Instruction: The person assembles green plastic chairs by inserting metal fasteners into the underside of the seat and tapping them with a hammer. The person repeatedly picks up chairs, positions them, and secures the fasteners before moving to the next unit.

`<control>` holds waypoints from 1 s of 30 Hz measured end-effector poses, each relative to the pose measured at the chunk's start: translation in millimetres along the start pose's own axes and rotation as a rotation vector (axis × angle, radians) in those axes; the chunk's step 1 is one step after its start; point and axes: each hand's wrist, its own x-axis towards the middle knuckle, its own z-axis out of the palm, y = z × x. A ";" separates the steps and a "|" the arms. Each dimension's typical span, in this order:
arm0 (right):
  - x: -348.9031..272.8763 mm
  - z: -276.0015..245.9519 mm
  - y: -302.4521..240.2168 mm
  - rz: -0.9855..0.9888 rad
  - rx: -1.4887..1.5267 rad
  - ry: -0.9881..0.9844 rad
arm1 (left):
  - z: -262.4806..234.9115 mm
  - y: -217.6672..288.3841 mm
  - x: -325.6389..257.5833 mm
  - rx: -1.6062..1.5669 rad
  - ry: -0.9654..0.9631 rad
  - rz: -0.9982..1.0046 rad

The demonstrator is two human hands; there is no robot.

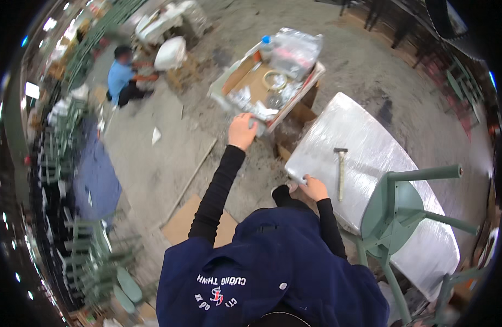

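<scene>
My left hand (243, 131) is closed at the near corner of a shallow cardboard box (236, 82). A greyish thing shows at its fingertips, too blurred to name. Inside the box lie a roll of tape (275, 80), crumpled clear plastic pieces (241, 98) and a plastic bag (297, 52). My right hand (315, 188) has its fingers curled at the left edge of a plastic-wrapped board (360, 131); something small and grey shows at the fingertips. A hammer (341, 171) with a pale handle lies on the board, right of that hand.
A green stool (392, 212), legs outward, rests on the board's near right. A flat cardboard sheet (194, 223) and a long thin strip (190, 182) lie on the floor at left. Green chairs (87, 245) are piled further left. A person in blue (120, 79) sits low at far left.
</scene>
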 end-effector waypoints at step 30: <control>44.5 -126.2 -163.2 0.414 0.545 1.180 | 71.0 102.5 117.8 -0.895 -1.708 -0.271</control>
